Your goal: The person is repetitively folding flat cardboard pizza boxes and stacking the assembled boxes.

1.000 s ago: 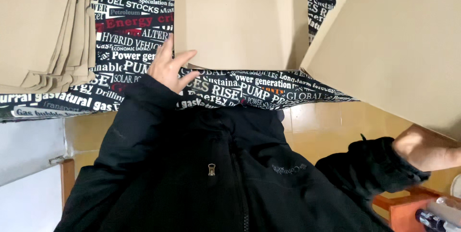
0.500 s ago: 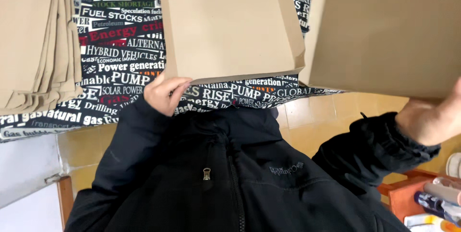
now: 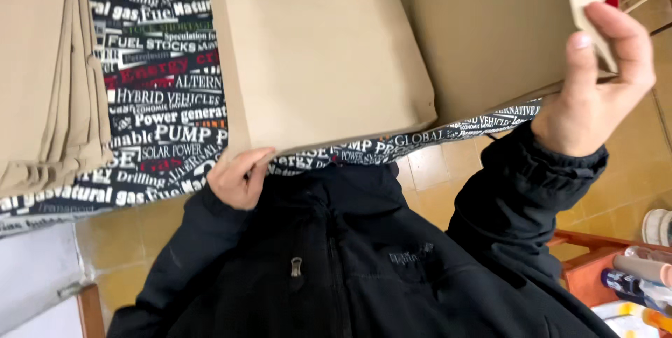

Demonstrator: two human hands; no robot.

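My left hand (image 3: 240,178) pinches the near edge of a flat brown paper envelope stack (image 3: 315,72) that lies on a table with a black printed cloth (image 3: 161,114). Raised at the upper right, my right hand (image 3: 595,86) grips the edge of a large brown paper sheet (image 3: 490,30), which it holds tilted above the table. Both arms wear black jacket sleeves.
A fanned pile of brown envelopes (image 3: 42,79) lies at the left of the table. Below are a tan tiled floor (image 3: 630,170), an orange wooden frame (image 3: 595,268) with bottles and small items at the lower right, and a white surface (image 3: 35,282) at the lower left.
My right hand rose from the lower right, lifting the large brown sheet. My left hand slid to the near edge of the middle envelope stack and closed on it.
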